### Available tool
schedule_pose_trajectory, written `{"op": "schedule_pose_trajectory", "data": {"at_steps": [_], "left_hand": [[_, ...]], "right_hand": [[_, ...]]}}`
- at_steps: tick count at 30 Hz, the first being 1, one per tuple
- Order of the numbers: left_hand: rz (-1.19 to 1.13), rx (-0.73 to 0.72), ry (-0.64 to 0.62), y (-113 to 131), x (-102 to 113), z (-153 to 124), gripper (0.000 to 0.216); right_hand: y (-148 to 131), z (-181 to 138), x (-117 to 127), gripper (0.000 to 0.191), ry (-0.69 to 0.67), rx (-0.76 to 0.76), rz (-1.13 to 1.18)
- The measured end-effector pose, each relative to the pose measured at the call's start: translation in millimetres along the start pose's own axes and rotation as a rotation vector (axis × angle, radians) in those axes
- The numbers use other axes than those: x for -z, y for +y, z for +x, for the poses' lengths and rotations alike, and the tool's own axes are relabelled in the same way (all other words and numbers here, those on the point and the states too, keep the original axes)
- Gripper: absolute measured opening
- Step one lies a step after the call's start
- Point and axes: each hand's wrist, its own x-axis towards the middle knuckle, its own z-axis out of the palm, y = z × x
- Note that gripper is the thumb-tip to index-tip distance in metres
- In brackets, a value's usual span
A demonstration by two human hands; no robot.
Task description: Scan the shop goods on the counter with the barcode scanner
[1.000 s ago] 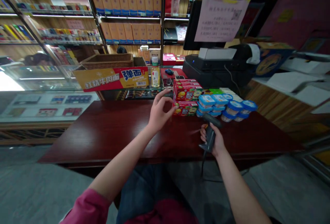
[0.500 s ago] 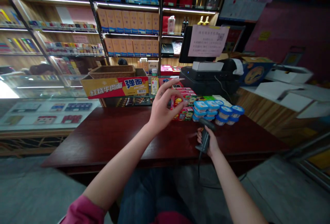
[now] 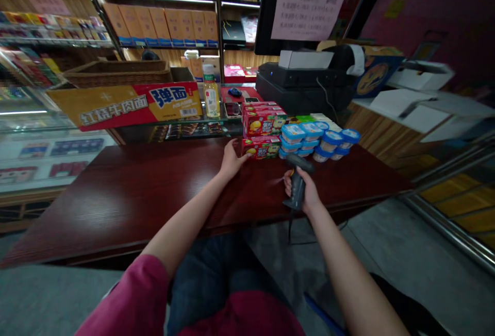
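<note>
A dark barcode scanner (image 3: 297, 184) is gripped upright by my right hand (image 3: 307, 191), its head over the table and its cable hanging below. My left hand (image 3: 231, 161) is at the left end of a red snack box (image 3: 260, 148) in the bottom layer of a stack. Its thumb reaches the box's lower front corner while the other fingers stay apart beside the end; whether they press on it I cannot tell. More red boxes (image 3: 263, 119) lie on top. Stacked blue-lidded tubs (image 3: 293, 134) and round blue-lidded cups (image 3: 331, 141) stand right of them.
Dark red wooden table (image 3: 154, 186) in front of me. Behind it, a noodle carton (image 3: 135, 104) with a wicker basket (image 3: 116, 73), a yellow drink bottle (image 3: 211, 96) and phones sit on a glass counter. A monitor (image 3: 266, 11) and black printer (image 3: 297, 86) stand back right.
My left hand has come down from in front of the red boxes to the lower box's left end. The right hand still holds the scanner. The view has tilted down and closer.
</note>
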Motion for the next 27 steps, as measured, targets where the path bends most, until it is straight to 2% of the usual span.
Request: {"op": "schedule_pose_trajectory", "data": {"at_steps": [3, 5, 7, 11, 14, 17, 21, 27], "left_hand": [[-0.012, -0.027, -0.099, -9, -5, 6, 0.051], [0.026, -0.093, -0.127, -9, 3, 4, 0.043], [0.117, -0.207, -0.130, -7, 21, -3, 0.042], [0.336, -0.485, -0.193, -6, 74, -22, 0.042], [0.441, -0.603, -0.192, -13, 110, -32, 0.037], [0.516, -0.581, -0.094, -21, 130, -37, 0.037], [0.509, -0.531, 0.024, -25, 135, -35, 0.038], [0.473, -0.438, -0.002, -25, 131, -32, 0.041]], "right_hand": [[-1, -2, -4, 0.037, -0.025, -0.029, -0.042], [-2, -4, -6, 0.037, -0.050, -0.033, -0.077], [-2, -4, -10, 0.037, -0.079, -0.040, -0.111], [3, 2, -25, 0.036, -0.128, -0.034, -0.189], [13, 11, -40, 0.037, -0.161, -0.009, -0.247], [22, 14, -52, 0.041, -0.158, -0.034, -0.275], [25, 14, -61, 0.045, -0.080, -0.105, -0.327], [22, 21, -70, 0.047, -0.026, -0.160, -0.394]]}}
